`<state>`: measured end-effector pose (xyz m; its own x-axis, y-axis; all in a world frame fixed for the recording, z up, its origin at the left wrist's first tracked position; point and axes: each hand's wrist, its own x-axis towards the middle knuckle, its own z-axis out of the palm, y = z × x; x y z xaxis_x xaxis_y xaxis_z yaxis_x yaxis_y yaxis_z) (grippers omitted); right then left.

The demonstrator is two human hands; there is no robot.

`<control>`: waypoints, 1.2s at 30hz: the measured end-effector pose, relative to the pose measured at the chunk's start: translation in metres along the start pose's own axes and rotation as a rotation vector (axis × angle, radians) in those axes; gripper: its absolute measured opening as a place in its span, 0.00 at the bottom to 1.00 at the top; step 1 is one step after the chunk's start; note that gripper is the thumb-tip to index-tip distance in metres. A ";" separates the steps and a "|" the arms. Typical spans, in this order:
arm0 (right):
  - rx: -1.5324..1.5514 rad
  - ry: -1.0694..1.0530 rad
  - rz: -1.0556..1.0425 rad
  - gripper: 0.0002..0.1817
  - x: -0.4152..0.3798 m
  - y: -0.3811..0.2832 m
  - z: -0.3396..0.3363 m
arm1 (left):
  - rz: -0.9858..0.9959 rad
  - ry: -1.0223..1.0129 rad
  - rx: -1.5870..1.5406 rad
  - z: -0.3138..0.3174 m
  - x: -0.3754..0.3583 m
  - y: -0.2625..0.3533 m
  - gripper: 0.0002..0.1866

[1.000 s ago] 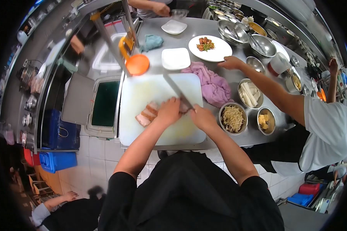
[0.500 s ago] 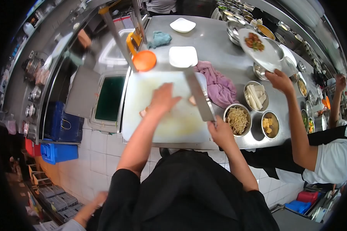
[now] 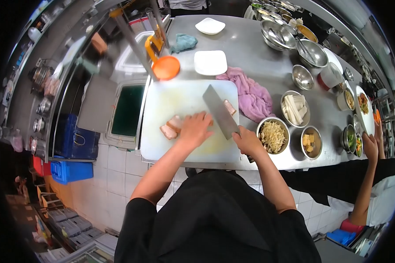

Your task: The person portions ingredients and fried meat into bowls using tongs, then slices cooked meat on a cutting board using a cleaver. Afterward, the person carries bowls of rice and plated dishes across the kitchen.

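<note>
My right hand point(image 3: 246, 142) is closed round the handle of a cleaver point(image 3: 221, 113), its broad blade slanting up and left over the white cutting board point(image 3: 162, 103). Fingers curled and close together, my left hand point(image 3: 196, 129) rests on cooked pork at the middle of the board and covers most of it. Chunks of pork point(image 3: 168, 131) with a browned edge stick out left of that hand. Beyond the blade, near the board's right edge, lies another pork piece point(image 3: 229, 107).
Right of the board are a pink towel point(image 3: 250, 94) and bowls of bean sprouts point(image 3: 273, 136), white strips point(image 3: 294, 109) and yellow cubes point(image 3: 308, 143). White plates point(image 3: 210, 62) and an orange bowl point(image 3: 166, 68) stand behind. At far right, a co-worker's hand point(image 3: 371, 147) is by a plate of food point(image 3: 363, 105).
My left hand has come down onto the pork, moving right and nearer me. The cleaver has tilted further left. The co-worker has carried the plate of food to the far right.
</note>
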<state>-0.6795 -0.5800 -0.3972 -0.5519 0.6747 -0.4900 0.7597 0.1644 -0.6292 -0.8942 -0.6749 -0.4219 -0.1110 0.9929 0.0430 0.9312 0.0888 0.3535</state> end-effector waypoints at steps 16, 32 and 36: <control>-0.250 0.355 -0.253 0.14 -0.032 -0.037 0.025 | -0.071 0.167 -0.339 0.025 -0.016 0.000 0.24; -0.236 0.341 -0.261 0.16 -0.022 -0.078 0.031 | -0.065 0.243 -0.391 0.040 -0.036 -0.027 0.18; -0.376 0.149 -0.174 0.15 0.006 -0.041 0.070 | -0.043 0.195 -0.360 0.046 -0.033 -0.020 0.18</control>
<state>-0.7380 -0.6332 -0.4169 -0.6478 0.7060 -0.2862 0.7474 0.5165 -0.4178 -0.8933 -0.7060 -0.4731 -0.2434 0.9521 0.1850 0.7469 0.0623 0.6620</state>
